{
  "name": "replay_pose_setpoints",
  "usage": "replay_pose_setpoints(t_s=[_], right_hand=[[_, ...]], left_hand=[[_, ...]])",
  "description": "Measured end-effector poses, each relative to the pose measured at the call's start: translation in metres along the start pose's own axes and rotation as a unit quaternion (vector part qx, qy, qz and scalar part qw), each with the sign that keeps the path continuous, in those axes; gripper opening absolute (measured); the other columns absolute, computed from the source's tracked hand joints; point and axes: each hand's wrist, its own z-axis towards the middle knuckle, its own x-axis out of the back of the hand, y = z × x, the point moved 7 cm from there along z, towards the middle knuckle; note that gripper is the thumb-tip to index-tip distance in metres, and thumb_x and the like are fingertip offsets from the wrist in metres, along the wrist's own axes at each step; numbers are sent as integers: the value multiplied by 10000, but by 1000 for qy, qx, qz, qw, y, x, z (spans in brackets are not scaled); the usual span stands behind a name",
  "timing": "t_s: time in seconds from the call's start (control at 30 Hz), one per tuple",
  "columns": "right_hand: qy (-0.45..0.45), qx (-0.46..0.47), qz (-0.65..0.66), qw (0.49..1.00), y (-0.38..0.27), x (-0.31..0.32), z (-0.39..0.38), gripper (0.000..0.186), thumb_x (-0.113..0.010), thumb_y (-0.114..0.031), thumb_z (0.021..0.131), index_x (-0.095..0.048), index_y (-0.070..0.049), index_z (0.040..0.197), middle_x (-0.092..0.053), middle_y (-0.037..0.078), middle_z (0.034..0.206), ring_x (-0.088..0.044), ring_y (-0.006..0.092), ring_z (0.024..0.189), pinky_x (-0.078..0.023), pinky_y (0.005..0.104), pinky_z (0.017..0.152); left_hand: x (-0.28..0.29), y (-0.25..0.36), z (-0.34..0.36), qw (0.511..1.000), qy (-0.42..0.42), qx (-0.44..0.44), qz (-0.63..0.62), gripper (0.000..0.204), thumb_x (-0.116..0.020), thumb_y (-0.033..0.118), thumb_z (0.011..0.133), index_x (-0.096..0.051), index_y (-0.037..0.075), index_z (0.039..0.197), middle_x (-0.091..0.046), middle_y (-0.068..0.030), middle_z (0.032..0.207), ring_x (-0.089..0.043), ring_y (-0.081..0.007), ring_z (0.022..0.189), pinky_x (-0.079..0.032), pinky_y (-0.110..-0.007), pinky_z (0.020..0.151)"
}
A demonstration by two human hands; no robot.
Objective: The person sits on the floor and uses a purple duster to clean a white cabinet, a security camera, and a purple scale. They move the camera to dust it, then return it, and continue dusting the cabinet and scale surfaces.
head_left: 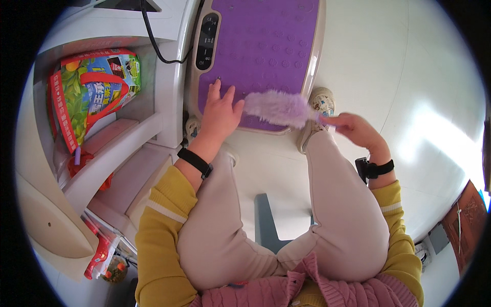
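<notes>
A duster with a fluffy pale-purple head (279, 108) is held by its thin handle in my right hand (357, 129), whose fingers are closed round it. The head points left, over the near edge of a purple vibration plate (266, 36) with a beige rim and a dark control panel (207, 42). My left hand (223, 111) is open, its fingers spread above the plate's near left corner. Its fingertips are beside the duster head. Whether this hand touches the plate, I cannot tell.
White shelving (130, 148) stands at the left, holding a colourful shopping bag (94, 92). A black cable (153, 41) hangs beside it. My shoes (321, 102) are at the plate's near edge. A grey-blue stool (266, 220) shows between my legs. Carved brown wood (463, 225) stands at the right.
</notes>
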Motion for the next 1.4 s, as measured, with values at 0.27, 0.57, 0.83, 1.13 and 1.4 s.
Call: replay_pose_setpoints(t_s=[0.27, 0.57, 0.83, 1.13, 1.4], right_hand=[[189, -2, 41, 981, -2, 13, 19, 542, -558, 11, 900, -592, -236, 1381, -659, 128, 985, -619, 250, 895, -490, 344, 862], [368, -12, 120, 922, 14, 53, 17, 576, -543, 34, 892, -554, -192, 1422, -674, 103, 1134, -605, 185, 938, -469, 288, 911], [207, 15, -151, 967, -18, 17, 51, 611, -528, 17, 883, -574, -335, 1380, -569, 125, 904, -578, 312, 865, -488, 406, 797], [213, 129, -110, 962, -56, 32, 63, 577, -546, 46, 851, -609, -253, 1341, -581, 96, 873, -597, 289, 852, -495, 384, 780], [362, -75, 100, 924, -27, 51, 77, 568, -559, 20, 900, -573, -238, 1406, -659, 24, 1280, -591, 118, 860, -496, 284, 815]], left_hand=[[2, 0, 0, 999, -38, 18, -17, 560, -643, 369, 922, -540, 69, 1385, -282, -261, 1560, -292, -442, 1437, -328, -466, 1154], [4, 4, 2, 998, -32, 27, -38, 598, -661, 396, 904, -541, 43, 1371, -266, -276, 1561, -285, -452, 1438, -318, -473, 1158], [4, 4, 3, 997, -50, 46, -36, 619, -683, 413, 885, -545, 53, 1369, -269, -275, 1558, -269, -475, 1438, -319, -475, 1156], [19, 0, 7, 997, 42, 24, -63, 545, -688, 350, 873, -589, 25, 1299, -463, -258, 1424, -412, -420, 1344, -367, -472, 1112], [23, -13, 1, 989, 93, 0, -112, 493, -690, 242, 864, -575, -26, 1261, -556, -210, 1335, -502, -385, 1260, -408, -444, 1079]])
